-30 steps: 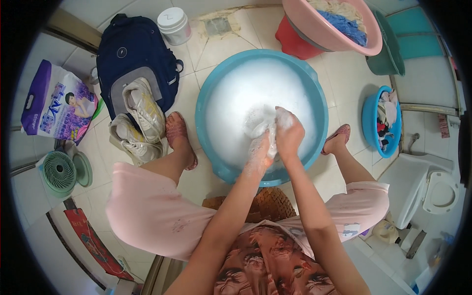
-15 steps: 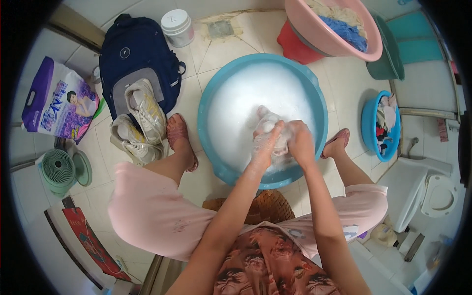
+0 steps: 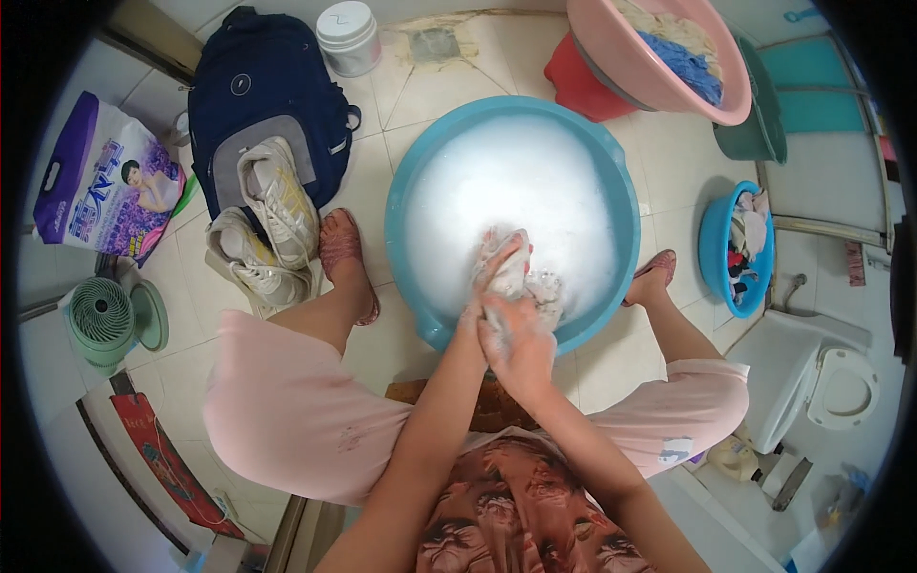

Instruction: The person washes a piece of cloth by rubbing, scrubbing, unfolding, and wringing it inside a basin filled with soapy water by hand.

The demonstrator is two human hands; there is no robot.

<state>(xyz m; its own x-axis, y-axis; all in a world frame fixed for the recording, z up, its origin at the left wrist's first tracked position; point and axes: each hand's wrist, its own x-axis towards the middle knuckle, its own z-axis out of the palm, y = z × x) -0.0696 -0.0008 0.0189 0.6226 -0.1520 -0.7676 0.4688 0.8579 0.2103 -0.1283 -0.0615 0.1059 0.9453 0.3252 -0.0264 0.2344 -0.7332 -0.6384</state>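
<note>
A teal basin filled with white suds stands on the floor between my feet. Over its near part, my left hand is closed on a soaked whitish cloth; the fabric and foam cover most of its fingers. My right hand has its fingers wrapped round a part of the same cloth, close against the left wrist. A bunched end of the fabric hangs beside the right hand into the foam. The cloth's exact kind cannot be made out.
Left of the basin lie a navy backpack, whitish sneakers, a purple-and-white bag and a green fan. A white tub stands behind. To the right are a pink basin, a blue clothes basin and a toilet.
Both hands have come nearer to me with the cloth. The right hand has shifted left, from beside the left hand to its wrist. The view has moved slightly.
</note>
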